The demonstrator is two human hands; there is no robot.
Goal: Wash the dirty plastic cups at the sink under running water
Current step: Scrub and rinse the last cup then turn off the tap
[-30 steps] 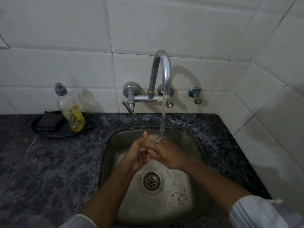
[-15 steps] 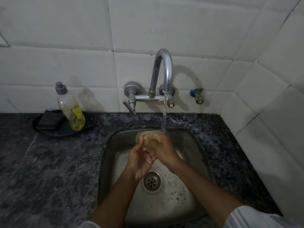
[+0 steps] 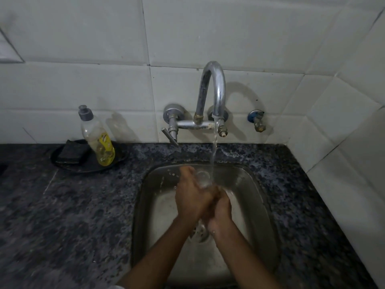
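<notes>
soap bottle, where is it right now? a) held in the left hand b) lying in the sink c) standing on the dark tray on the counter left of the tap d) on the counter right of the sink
c: the soap bottle stands upright on the dark tray on the counter, left of the tap, beside a dark sponge; both hands are in the sink holding a clear cup.
</notes>
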